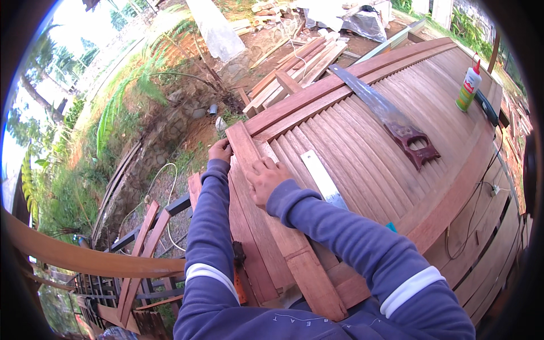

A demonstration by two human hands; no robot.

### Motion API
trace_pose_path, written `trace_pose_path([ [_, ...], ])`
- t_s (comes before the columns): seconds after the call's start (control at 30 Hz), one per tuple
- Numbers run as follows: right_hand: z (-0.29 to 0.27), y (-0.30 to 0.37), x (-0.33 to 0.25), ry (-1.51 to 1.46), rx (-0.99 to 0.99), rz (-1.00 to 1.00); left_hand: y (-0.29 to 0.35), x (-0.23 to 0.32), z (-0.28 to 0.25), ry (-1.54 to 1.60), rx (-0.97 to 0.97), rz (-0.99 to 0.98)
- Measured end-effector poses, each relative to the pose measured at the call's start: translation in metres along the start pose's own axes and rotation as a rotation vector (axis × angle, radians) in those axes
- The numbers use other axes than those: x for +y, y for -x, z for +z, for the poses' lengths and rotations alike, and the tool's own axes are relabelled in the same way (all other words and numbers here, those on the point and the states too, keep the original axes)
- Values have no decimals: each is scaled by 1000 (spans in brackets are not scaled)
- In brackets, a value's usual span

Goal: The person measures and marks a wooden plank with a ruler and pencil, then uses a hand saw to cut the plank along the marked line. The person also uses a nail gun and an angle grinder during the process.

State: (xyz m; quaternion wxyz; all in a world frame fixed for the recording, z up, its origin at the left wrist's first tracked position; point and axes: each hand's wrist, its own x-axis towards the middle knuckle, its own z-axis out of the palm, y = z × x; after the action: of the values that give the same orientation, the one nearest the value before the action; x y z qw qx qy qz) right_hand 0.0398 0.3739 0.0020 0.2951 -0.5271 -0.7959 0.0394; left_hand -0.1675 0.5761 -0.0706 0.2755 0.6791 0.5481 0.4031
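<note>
Head view | plank [306,269] edge touched by left fingers [224,145], grip unclear; right fingers [262,164] spread atop | slatted panel's [362,164] room rightward broken by metal ruler [321,175], handsaw [392,116] beyond

At the left edge of a louvred panel [351,153], the fingertips of the left hand [219,151] are hidden against a wooden strip [283,232]. On the panel, the right sleeve [351,232] hides one end of a metal ruler [322,178] — and part of a small teal object [391,226]. Left of the panel, the left sleeve [206,226] partly covers an orange object [241,290] — unidentifiable.
</note>
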Motion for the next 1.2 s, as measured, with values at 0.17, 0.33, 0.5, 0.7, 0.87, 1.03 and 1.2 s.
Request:
trace_pose_path([
  [0.17, 0, 0, 2, 4, 3, 7, -1, 0, -4, -37, -3, 68],
  [0.33, -1, 1, 1, -18, 7, 5, -2, -9, -8, -123, -1, 125],
  [0.5, -2, 0, 0, -21, 10, 8, -6, -12, -14, -188, -31, 155],
  [0.7, 0, 1, 1, -22, -10, 15, -1, 7, -7, -198, 32, 105],
  [0.87, -1, 1, 2, -28, -12, 20, 4, 9, -7, -261, 59, 166],
  [1.03, -3, 0, -1, -36, -13, 22, 7, -2, -12, -189, 91, 181],
  [1.2, -4, 1, 0, -37, -10, 26, 9, 0, -12, -179, 108, 154],
])
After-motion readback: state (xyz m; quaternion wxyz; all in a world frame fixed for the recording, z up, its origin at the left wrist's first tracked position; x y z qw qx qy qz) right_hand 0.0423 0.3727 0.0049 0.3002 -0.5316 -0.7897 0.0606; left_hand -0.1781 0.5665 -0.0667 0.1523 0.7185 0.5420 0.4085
